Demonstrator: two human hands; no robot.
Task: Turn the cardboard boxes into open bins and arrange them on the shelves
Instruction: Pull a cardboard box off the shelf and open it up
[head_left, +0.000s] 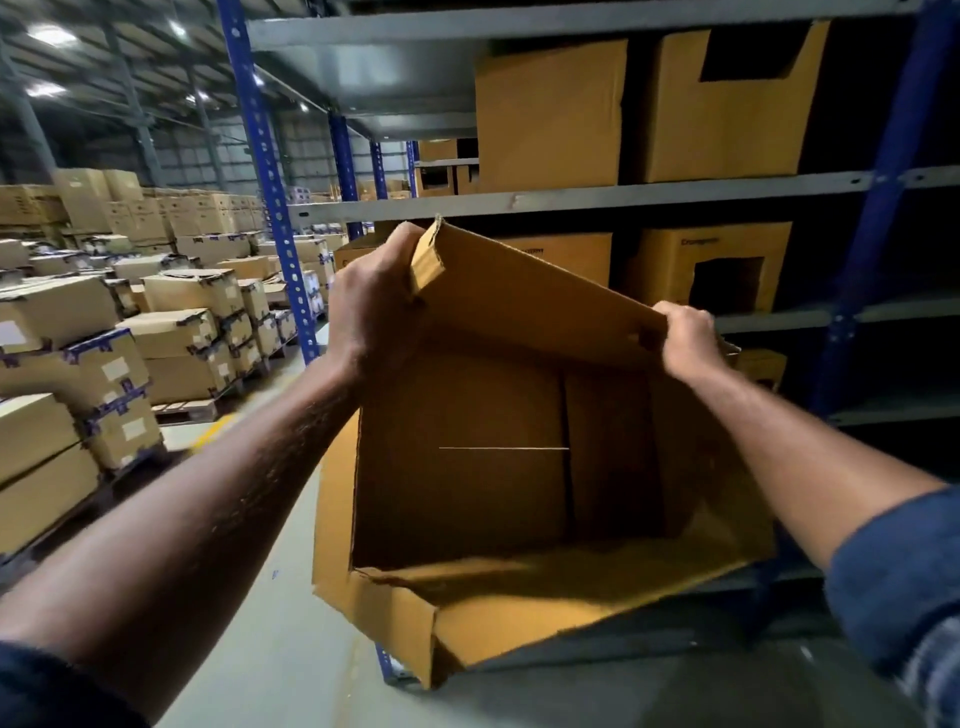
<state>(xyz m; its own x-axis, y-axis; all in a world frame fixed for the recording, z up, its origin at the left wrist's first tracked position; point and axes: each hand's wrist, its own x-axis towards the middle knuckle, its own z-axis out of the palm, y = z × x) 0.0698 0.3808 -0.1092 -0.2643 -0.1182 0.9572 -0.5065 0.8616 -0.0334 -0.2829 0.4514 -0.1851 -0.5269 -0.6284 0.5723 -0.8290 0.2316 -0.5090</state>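
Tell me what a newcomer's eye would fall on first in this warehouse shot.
First comes the open cardboard box at centre, its opening facing the camera and its raised flap gripped at either end by the left hand and the right hand. Behind it, on the grey shelves, stand cut-out boxes with windows in their fronts. To the left, stacks of taped cartons cover the floor.

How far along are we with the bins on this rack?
Done: a cut-out bin stands on the upper shelf, a second bin below. In hand: left hand and right hand grip the far flap of an open box, not yet shelved. Left: finish and place it, probably on the dark lower levels.
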